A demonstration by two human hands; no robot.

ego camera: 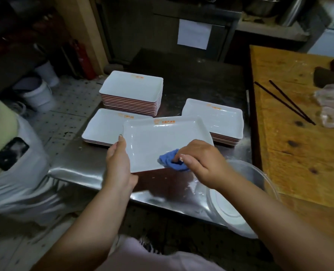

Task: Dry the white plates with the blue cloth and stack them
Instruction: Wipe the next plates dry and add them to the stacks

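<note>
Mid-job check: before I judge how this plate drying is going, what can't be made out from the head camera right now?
- Plate near right corner: covered by the right hand and blue cloth.
- Its underside: faces away from the camera.
- Orange print on the tallest stack: too small and blurred to read.
- Clear bowl: partly behind the right forearm.

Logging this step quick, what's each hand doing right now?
Left hand: grips the left edge of the white plate, thumb on its rim.
Right hand: holds the blue cloth bunched against the plate.
</note>
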